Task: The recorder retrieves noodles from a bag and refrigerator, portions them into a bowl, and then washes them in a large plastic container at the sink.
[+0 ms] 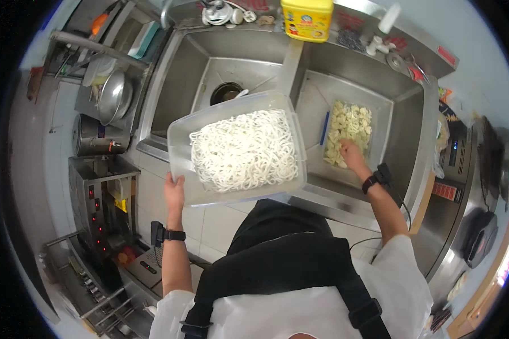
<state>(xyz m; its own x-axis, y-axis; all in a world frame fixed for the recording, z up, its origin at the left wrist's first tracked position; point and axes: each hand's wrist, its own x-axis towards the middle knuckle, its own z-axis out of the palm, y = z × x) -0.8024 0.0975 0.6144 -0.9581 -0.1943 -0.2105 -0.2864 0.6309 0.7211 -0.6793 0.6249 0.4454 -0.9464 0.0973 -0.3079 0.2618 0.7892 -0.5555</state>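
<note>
My left hand grips the near left corner of a translucent plastic tub, which is held tilted over the front edge of the left sink basin. Thick white noodles fill most of the tub's bottom. Down in the right basin, my right hand touches cut pale-yellow cauliflower-like pieces in a clear shallow container. Its fingers look curled, but whether they pinch a piece cannot be told. A thin blue strip lies just left of that container.
Behind the tub, a dark round bowl sits in the left basin. A yellow bucket stands on the rear ledge beside a white tap. Metal bowls occupy the left rack. The divider separates the two basins.
</note>
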